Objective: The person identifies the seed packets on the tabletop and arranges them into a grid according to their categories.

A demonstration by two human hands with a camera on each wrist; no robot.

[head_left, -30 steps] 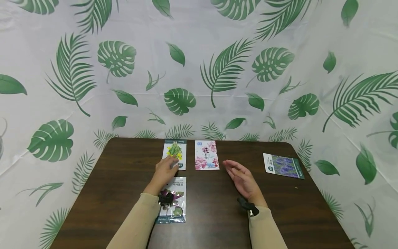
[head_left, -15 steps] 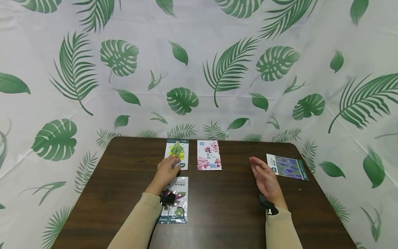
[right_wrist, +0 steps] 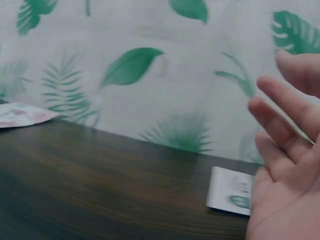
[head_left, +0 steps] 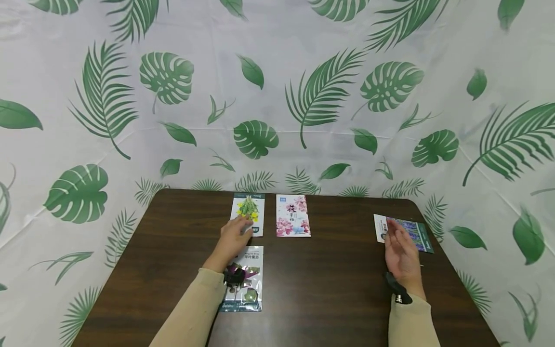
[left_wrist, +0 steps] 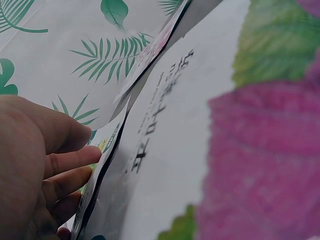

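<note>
My left hand [head_left: 231, 241] lies over the lower left part of a seed packet with yellow flowers [head_left: 249, 208], its fingers loosely bent; in the left wrist view nothing is gripped. Below it, partly under the left wrist, is a shiny seed packet with purple leaves [head_left: 249, 284], which looms large in the left wrist view. My right hand [head_left: 403, 255] hovers with relaxed fingers, palm turned left, in front of a seed packet with purple flowers [head_left: 418, 233], hiding part of it. In the right wrist view only that packet's white end [right_wrist: 230, 192] shows beside the hand [right_wrist: 292, 185].
A packet with pink blossoms [head_left: 293, 216] lies at the back middle, right of the yellow-flower packet. Everything lies flat on a dark wooden table [head_left: 321, 289]. A leaf-printed white cloth [head_left: 208, 159] hangs behind and at both sides.
My right hand has moved right, from beside the pink-blossom packet to the purple-flower packet. The left hand has stayed at the yellow-flower packet. The head view has shifted slightly.
</note>
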